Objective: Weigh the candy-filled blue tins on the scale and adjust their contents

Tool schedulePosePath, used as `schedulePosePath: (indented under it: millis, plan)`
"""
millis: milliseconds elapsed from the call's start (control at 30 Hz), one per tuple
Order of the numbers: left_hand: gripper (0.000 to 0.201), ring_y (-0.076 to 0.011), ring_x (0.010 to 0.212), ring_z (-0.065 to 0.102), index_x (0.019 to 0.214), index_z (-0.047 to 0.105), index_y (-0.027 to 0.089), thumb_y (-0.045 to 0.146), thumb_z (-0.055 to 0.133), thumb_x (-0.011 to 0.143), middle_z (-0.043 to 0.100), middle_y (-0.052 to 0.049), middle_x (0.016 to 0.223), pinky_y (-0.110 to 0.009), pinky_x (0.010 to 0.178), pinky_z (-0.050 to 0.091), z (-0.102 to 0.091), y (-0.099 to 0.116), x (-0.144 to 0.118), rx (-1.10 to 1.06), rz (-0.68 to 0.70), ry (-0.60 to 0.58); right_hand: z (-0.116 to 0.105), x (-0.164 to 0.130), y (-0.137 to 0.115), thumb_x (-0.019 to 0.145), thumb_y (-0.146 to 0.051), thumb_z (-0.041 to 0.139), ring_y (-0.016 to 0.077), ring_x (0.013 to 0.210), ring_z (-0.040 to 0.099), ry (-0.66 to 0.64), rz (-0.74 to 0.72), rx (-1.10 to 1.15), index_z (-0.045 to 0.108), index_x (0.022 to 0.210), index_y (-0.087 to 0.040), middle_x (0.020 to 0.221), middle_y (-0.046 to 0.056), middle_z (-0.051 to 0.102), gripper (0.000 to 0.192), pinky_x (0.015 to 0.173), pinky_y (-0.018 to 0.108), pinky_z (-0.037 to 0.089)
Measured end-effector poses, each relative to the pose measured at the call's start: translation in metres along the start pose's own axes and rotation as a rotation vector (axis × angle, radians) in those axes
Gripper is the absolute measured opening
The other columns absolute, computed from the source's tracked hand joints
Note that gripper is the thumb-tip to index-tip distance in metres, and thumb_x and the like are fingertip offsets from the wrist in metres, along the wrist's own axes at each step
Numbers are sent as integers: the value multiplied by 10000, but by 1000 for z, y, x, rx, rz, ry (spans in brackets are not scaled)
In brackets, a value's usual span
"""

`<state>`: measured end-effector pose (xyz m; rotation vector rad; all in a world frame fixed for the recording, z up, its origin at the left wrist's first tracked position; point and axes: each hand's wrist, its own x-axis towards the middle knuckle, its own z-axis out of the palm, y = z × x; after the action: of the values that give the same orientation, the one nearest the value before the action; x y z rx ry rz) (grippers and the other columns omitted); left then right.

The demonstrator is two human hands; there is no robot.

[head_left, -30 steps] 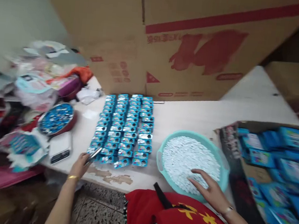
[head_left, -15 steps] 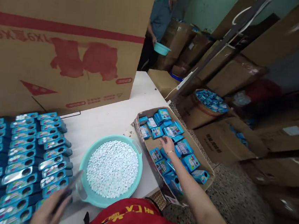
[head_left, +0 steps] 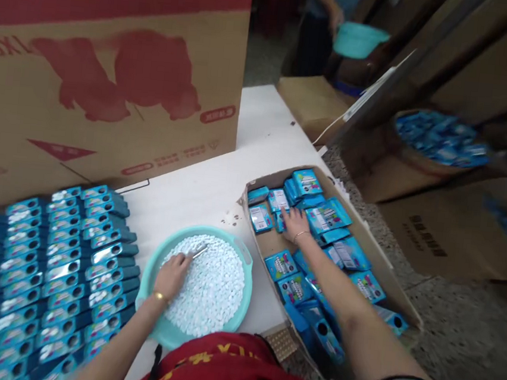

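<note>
My left hand (head_left: 172, 275) is over the teal basin (head_left: 249, 285), closed on a small shiny metal tool (head_left: 200, 250). The tool's tip rests among the small white candies (head_left: 215, 288) that fill the basin; its full shape is hidden. My right hand (head_left: 296, 224) reaches into the shallow cardboard tray (head_left: 390, 260), its fingers closed round a small blue box (head_left: 280, 221) that is partly covered by the hand. More printed blue boxes (head_left: 281, 264) lie around it in the tray.
Rows of blue boxes with round holes (head_left: 64, 270), many showing white candies, stand at left. A large printed carton (head_left: 111, 81) rises behind them on the white table (head_left: 191, 190). Beyond, a person holds another teal basin (head_left: 357, 42); cartons of blue packets (head_left: 440, 139) stand at right.
My left hand has moved right from the box rows into the basin with the tool. My right hand has shifted farther up the tray onto a box. The camera view has shifted.
</note>
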<state>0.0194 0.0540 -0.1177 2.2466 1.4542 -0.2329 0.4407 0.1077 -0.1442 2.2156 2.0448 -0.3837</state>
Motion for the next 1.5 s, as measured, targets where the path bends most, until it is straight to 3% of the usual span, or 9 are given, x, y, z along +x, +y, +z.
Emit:
schedulePosePath:
  millis: [100,267,367,433,633,933,1267,1367,1500]
  plan:
    - [459,-222,989,558,1266,504,231,73,359,860,562,-108,1099,-373,880,465,25,17,-6,-53,76,-97,2,-21,11,660,-267,748,404,1283,354,17,-43,64,440,1331,-100,1374,231,445,757,1099,577,146]
    - [428,-195,1008,581,1214,536,230,89,439,821,583,-80,1131,-327,878,487,47,43,-40,-194,203,-177,-19,-64,15,699,-462,667,399,1204,422,248,83,200,354,1311,-53,1247,251,486,800,1016,556,327]
    - [433,-183,1042,586,1206,539,215,93,455,800,604,-71,1128,-315,912,484,50,50,-56,-298,248,-178,-38,-102,-14,694,-539,661,324,1054,554,432,171,620,349,1273,-129,1140,172,549,775,894,494,472]
    - [410,-178,1049,591,1207,533,194,117,461,811,608,-77,1143,-310,924,481,48,50,-62,-365,256,-160,-48,-133,-47,743,-515,634,272,964,619,331,128,958,346,1263,-180,1081,138,597,682,845,445,520]
    - [328,-186,1058,579,1208,525,186,279,431,908,611,-95,1135,-323,933,465,-4,29,-76,-485,267,-57,-44,-201,-138,654,-435,748,301,1169,538,151,-107,956,348,1310,-205,1263,152,544,802,993,464,452]
    - [304,-193,969,591,1181,543,206,259,399,918,607,-80,1058,-313,840,478,-113,39,-96,-284,324,-56,-7,-193,-185,647,-226,641,343,1263,444,209,-338,701,349,1345,-177,1317,174,496,758,1047,528,395]
    - [386,-218,761,611,1209,506,166,56,387,858,611,-100,894,-295,603,449,-134,123,-101,326,155,-94,10,-194,-203,651,-223,647,352,1307,395,202,-386,704,347,1355,-156,1344,188,473,768,1079,560,350]
    - [255,-202,756,590,1013,571,167,73,381,871,596,-81,849,-291,619,444,-136,117,-100,342,191,-78,15,-190,-200,656,-215,644,344,1317,390,201,-361,730,330,1360,-158,1349,187,468,773,1079,542,361]
    - [240,-200,839,569,1057,544,188,122,378,897,570,-71,925,-299,697,459,-119,69,-80,260,101,-63,16,-184,-193,668,-214,655,335,1324,385,200,-290,776,310,1366,-162,1379,191,436,780,1078,513,373]
